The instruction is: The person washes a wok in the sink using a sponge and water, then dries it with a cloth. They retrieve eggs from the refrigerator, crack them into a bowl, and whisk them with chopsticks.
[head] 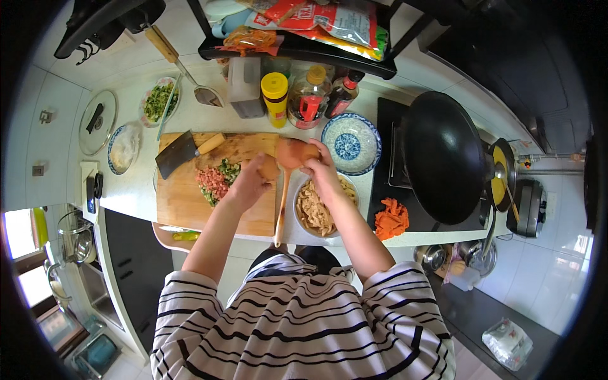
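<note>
My left hand (249,186) holds a rounded brown object, apparently an egg (269,168), over the right side of the wooden cutting board (178,209). A similar brown egg (311,152) is in the fingers of my right hand (325,172), beside the bowl of a wooden ladle (289,153). The ladle's handle points towards me along the board's edge. Diced pink food (213,183) and chopped green vegetable (230,170) lie on the board, below a cleaver (176,154). Under my right forearm stands a bowl of sliced pale-brown food (313,211). Both eggs are partly hidden by fingers and blurred.
A blue-patterned dish (350,142) stands right of the bottles (309,102). Farther right, a black wok (441,156) is on the stove, with an orange cloth (391,219) at its front. A plate of chopped greens (159,102), a spatula (208,95) and a glass lid (98,122) lie back left.
</note>
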Demonstrator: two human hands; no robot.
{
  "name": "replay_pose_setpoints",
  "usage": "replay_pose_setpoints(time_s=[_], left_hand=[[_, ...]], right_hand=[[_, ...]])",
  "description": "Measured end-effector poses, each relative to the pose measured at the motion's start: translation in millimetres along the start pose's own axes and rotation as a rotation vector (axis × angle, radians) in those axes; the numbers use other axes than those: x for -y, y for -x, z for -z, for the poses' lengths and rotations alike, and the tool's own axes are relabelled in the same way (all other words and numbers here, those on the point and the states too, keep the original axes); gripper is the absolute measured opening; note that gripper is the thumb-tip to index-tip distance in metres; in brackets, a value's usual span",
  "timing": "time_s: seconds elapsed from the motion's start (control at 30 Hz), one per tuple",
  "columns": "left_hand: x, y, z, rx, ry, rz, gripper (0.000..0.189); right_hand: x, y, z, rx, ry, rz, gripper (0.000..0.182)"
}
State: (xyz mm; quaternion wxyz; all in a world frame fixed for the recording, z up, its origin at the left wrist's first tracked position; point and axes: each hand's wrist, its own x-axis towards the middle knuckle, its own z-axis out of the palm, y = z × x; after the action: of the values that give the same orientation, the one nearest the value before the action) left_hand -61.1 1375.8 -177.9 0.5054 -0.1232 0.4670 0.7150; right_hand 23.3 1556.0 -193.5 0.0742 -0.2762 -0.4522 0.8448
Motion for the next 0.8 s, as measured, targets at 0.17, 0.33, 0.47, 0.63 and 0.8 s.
replay_pose_setpoints(time_s=[0.17, 0.33, 0.47, 0.63, 0.8], left_hand=[[17.0, -9.5, -44.3, 0.055, -0.423, -0.121, 0.030], [18.6, -23.7, -91.2, -0.127, -0.742, -0.664, 0.052], [16.0, -16.6, -142.0, -0.171, -1.156, -0.966, 0.050], [28.0, -34.4, -148.9, -0.224, -1.080, -0.972, 0.053], [37.9, -49.4, -144.5, -0.153, -1.128, -0.925, 0.053]], right_hand=[[20.1, 22.6, 44.1, -0.049, -0.229, -0.089, 0.040], [30.4, 21.5, 70.9, -0.080, -0.451, -0.215, 0.033], [33.2, 18.8, 71.4, -0.124, -0.521, -0.180, 0.028], [37.9, 17.8, 78.0, -0.131, -0.470, -0.163, 0.028], [41.9, 16.3, 77.8, -0.154, -0.402, -0.144, 0.027]])
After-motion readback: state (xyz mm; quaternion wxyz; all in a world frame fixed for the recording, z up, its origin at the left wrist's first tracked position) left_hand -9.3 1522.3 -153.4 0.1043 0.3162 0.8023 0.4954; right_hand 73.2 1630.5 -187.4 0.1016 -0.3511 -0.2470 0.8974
